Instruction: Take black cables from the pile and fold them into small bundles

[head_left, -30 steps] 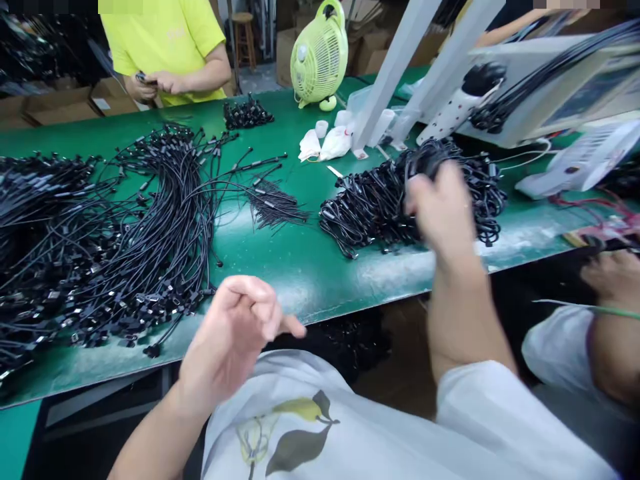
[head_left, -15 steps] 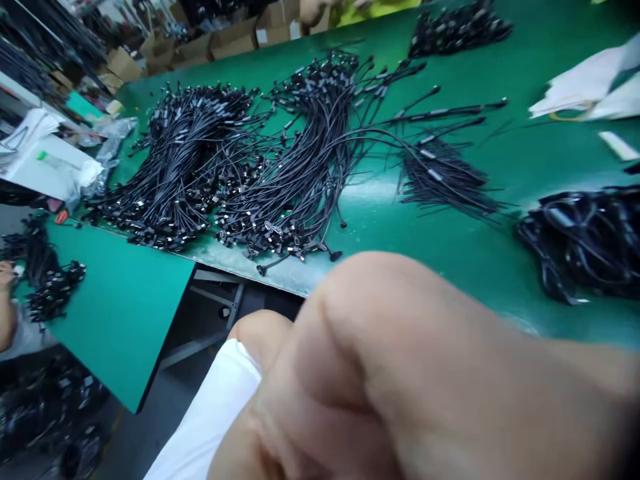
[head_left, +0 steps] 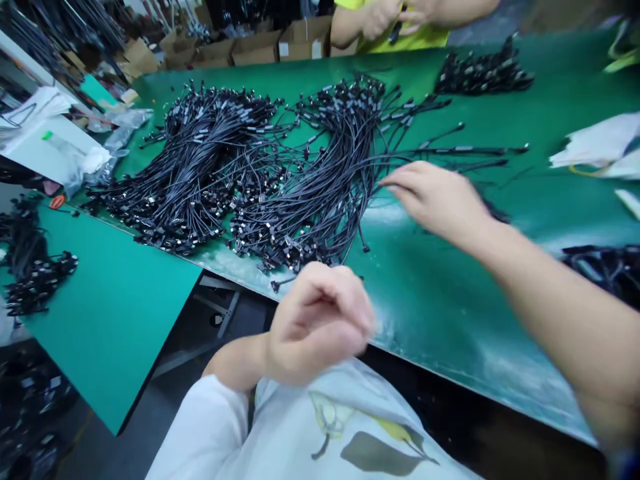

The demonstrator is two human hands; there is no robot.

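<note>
Having left the coiled bundle (head_left: 607,270), your right hand (head_left: 435,197) is now at the loose cables (head_left: 347,160) on the counter (head_left: 450,300), shifting work there; whether its grip or your curled left hand (head_left: 320,323) clamps anything, I cannot tell.

The person wears a loose white short-sleeved shirt (head_left: 280,433), faintly blue-green in tint, with soft folds down its front. The plain left sleeve (head_left: 200,427) is wide, with an unadorned hem that leaves the forearm uncovered. The print on the front combines a pale yellow-green flower shape (head_left: 331,415) in thin outline, a slender yellow pear-like shape (head_left: 393,429) and a broad, pointed grey-brown leaf (head_left: 377,453), with thin dark stems beside them. The left grip (head_left: 320,323) and right grip (head_left: 435,200) are bare hands.
</note>
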